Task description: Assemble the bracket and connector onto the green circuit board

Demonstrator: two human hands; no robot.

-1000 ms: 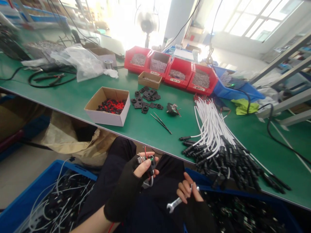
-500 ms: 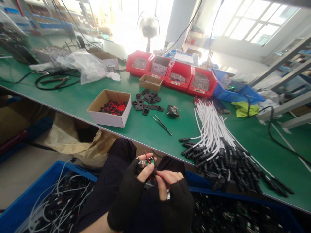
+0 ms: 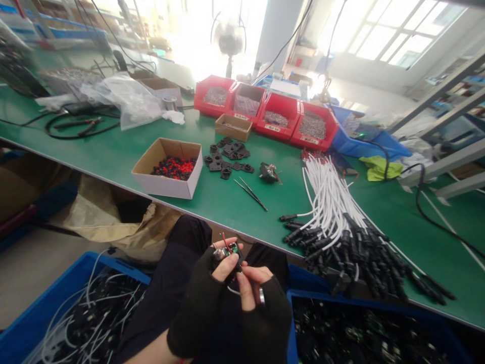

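Above my lap, my left hand (image 3: 214, 283), in a black fingerless glove, is closed around a small black assembly with a green circuit board (image 3: 234, 247). A silvery cylindrical part and red wires show on its upper side. The thumb presses on its front. My right hand (image 3: 261, 298), gloved alike and wearing a ring, pinches at the assembly's lower right edge. What lies between those fingertips is hidden. A short curve of white cable (image 3: 232, 291) shows just below the assembly. On the green table beyond are tweezers (image 3: 250, 193) and a similar assembly with wires (image 3: 269, 172).
A box of red and black parts (image 3: 165, 188) stands near the table edge, with flat black parts (image 3: 229, 154) beside it. Red bins (image 3: 278, 132) line the back. White cables (image 3: 329, 197) lie right. Blue crates (image 3: 85, 275) of parts flank my legs.
My right hand has shifted slightly left, and its fingers have closed in more at the assembly's lower edge. The assembly has tilted a little, and the white cable below it now shows more.
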